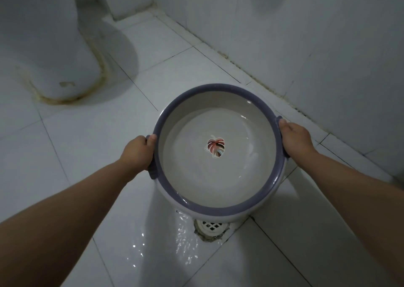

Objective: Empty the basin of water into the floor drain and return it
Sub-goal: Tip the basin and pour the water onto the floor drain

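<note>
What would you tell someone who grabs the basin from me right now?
Left hand grips the basin's left handle; right hand grips the right one.
The basin is held off the floor, its near rim above the floor drain.
Done: the tiles beside the drain are wet, so pouring seems to have begun.
Left: plenty of water is in the basin. Tip it all into the drain, then put the basin back.

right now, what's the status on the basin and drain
Left hand and right hand grip the basin by its handles. Water inside, rim over floor drain. Floor by drain wet, nothing blocking.
</note>
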Available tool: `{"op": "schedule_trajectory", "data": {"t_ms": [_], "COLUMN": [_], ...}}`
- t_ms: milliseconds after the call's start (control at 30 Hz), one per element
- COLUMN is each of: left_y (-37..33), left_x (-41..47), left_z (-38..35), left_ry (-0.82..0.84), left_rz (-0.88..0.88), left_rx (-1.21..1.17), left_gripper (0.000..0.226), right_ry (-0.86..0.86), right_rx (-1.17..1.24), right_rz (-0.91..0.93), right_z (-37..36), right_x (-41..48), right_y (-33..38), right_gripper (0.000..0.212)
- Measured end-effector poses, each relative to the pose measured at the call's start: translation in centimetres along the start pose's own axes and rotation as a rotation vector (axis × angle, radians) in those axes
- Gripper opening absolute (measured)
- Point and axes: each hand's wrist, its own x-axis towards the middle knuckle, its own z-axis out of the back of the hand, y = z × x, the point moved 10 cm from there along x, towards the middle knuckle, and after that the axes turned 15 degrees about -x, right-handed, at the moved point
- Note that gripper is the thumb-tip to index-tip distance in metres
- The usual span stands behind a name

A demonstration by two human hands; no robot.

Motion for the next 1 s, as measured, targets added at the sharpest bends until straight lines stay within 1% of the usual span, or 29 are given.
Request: {"op": "schedule_trajectory", "data": {"t_ms": [133, 733, 1000], "left_y": [-0.09, -0.32, -0.39], "left_x": [0.01, 0.33, 0.37], "left_z": [0.02, 0.02, 0.02], "left_ry": [0.000, -0.013, -0.014], "left_rz": [-0.003, -0.023, -0.028], "left_rx": [0.006, 0.020, 0.027], "left_gripper": [0.052, 0.043, 0.046], "right_ry": [0.002, -0.004, -0.012], "right_rx": [-0.011, -0.042, -0.039], "right_rz": [-0.001, 0.004, 0.016], "right_z": [0.02, 0.30, 0.38], "right_x": [-0.02, 0.29, 0.32], "right_y": [-0.02, 0.18, 0.28], "right_gripper": [0.050, 0.052, 0.053]}}
